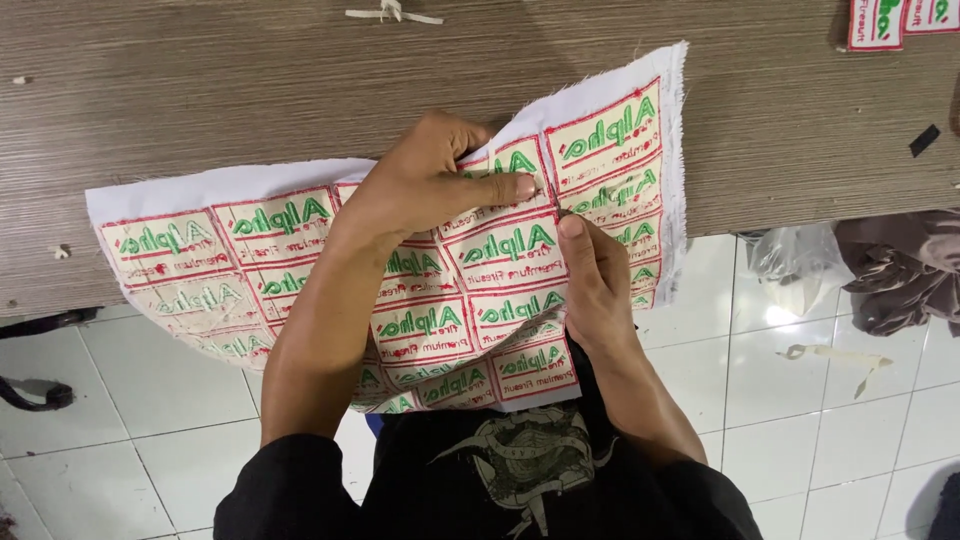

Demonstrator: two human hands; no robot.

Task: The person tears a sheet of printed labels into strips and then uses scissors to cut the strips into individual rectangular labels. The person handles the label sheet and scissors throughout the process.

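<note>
A white fabric sheet (260,235) covered with rows of cream patches, red-bordered with green lettering, hangs over the near edge of a wood-grain table (200,90). My left hand (430,185) lies on top of the sheet near its middle, with fingers and thumb pinching a fold of it. Just to its right, my right hand (595,285) grips the sheet's hanging part, thumb pressed on a patch and fingers underneath. The two thumbs are almost touching. Whether the right hand also holds a tool is hidden.
Cut-out patches (885,22) lie at the table's far right corner, a scrap of white thread (392,12) at the far edge, and a small black bit (925,140) on the right. Below, on the white tiled floor, are a plastic bag (800,265), dark cloth (900,270) and a fabric strip (835,355).
</note>
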